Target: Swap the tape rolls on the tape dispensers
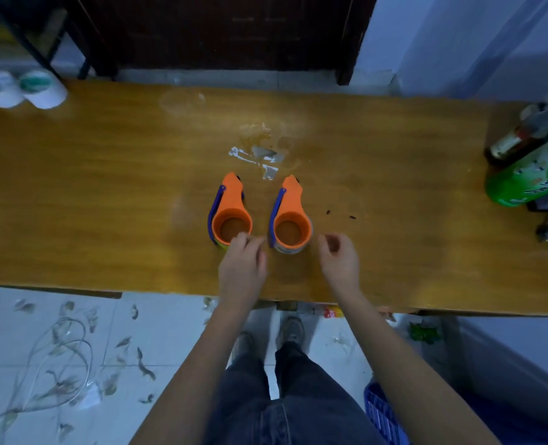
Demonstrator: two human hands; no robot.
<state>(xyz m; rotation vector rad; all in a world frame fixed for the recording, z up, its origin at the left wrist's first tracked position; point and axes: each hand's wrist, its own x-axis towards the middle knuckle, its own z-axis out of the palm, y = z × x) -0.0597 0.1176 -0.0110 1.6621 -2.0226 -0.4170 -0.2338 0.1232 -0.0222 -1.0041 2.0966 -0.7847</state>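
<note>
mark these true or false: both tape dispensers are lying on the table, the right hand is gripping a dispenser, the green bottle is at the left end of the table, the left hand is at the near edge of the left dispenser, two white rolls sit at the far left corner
1. Both dispensers, the left dispenser and the right dispenser, are on the table. True.
2. The right hand grips a dispenser. False: it is beside the right dispenser, holding nothing.
3. The green bottle is at the left end. False: it is at the right end.
4. The left hand is at the left dispenser's near edge. True.
5. Two white rolls sit at the far left corner. True.
</note>
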